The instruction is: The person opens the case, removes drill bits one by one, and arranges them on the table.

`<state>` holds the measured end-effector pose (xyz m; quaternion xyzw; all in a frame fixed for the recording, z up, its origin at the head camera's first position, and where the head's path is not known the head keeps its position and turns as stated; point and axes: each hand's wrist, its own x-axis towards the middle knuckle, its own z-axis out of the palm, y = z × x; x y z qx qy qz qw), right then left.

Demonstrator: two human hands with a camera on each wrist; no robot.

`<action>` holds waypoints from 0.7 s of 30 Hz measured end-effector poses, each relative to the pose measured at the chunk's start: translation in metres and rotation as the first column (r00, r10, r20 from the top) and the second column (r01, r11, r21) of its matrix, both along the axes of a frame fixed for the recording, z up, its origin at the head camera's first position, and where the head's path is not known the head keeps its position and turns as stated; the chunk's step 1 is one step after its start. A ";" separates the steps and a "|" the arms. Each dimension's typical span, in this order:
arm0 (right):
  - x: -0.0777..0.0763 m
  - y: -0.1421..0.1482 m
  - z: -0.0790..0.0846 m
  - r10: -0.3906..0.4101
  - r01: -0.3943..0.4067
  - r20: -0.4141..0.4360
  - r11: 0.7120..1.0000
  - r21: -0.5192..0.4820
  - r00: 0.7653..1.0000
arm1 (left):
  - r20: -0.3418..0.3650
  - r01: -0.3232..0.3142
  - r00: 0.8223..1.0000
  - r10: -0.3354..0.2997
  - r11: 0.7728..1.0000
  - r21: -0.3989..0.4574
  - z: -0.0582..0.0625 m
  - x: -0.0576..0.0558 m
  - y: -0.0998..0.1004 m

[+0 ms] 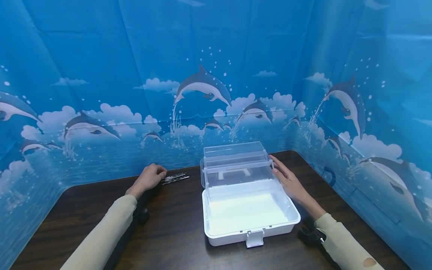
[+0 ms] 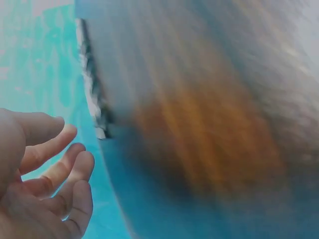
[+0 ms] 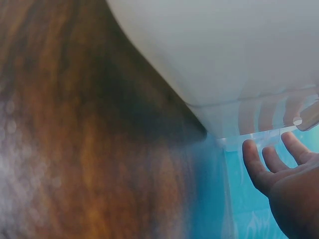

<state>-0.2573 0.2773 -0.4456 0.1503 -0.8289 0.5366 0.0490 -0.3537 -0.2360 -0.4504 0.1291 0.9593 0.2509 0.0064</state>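
A white toolbox (image 1: 251, 236) stands with its clear lid (image 1: 233, 149) and clear trays raised at the back. My right hand (image 1: 290, 183) rests against the right side of the clear part, thumb touching it and fingers extended, as the right wrist view also shows. Several metal drill bits (image 1: 175, 178) lie in a small bunch on the table left of the box. Beside their left end is my left hand (image 1: 150, 178), fingers loosely bent. In the left wrist view, a gap separates those fingers from the drill bits (image 2: 93, 82), and nothing is held.
The dark wooden table (image 1: 168, 225) ends at a curtain (image 1: 162, 93) printed with dolphins, which stands close behind and on both sides. A white latch (image 1: 254, 239) hangs at the box's front. Dark straps are worn on both wrists.
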 end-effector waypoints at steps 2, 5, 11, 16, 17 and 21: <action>-0.002 0.001 -0.001 0.001 -0.001 0.004 1.000 -0.001 1.000 | -0.020 0.007 1.000 -0.008 1.000 -0.005 0.008 0.003 0.006; -0.007 0.003 -0.008 0.002 -0.002 0.008 1.000 -0.007 1.000 | -0.057 0.017 0.998 -0.017 1.000 -0.017 0.018 0.006 0.018; -0.022 0.012 -0.030 0.001 -0.001 -0.003 1.000 -0.005 1.000 | -0.188 0.038 0.981 -0.040 0.999 -0.014 0.038 0.019 0.063; -0.024 0.014 -0.034 0.007 -0.007 -0.035 1.000 -0.006 0.999 | -0.300 0.097 0.951 -0.080 0.994 0.041 0.063 0.035 0.110; -0.025 0.014 -0.034 0.008 -0.009 -0.039 1.000 -0.008 0.999 | -0.310 0.120 0.946 -0.100 0.992 0.047 0.069 0.037 0.118; -0.026 0.015 -0.034 0.008 -0.008 -0.045 1.000 -0.006 0.999 | -0.320 0.224 0.927 -0.197 0.973 0.049 0.084 0.042 0.148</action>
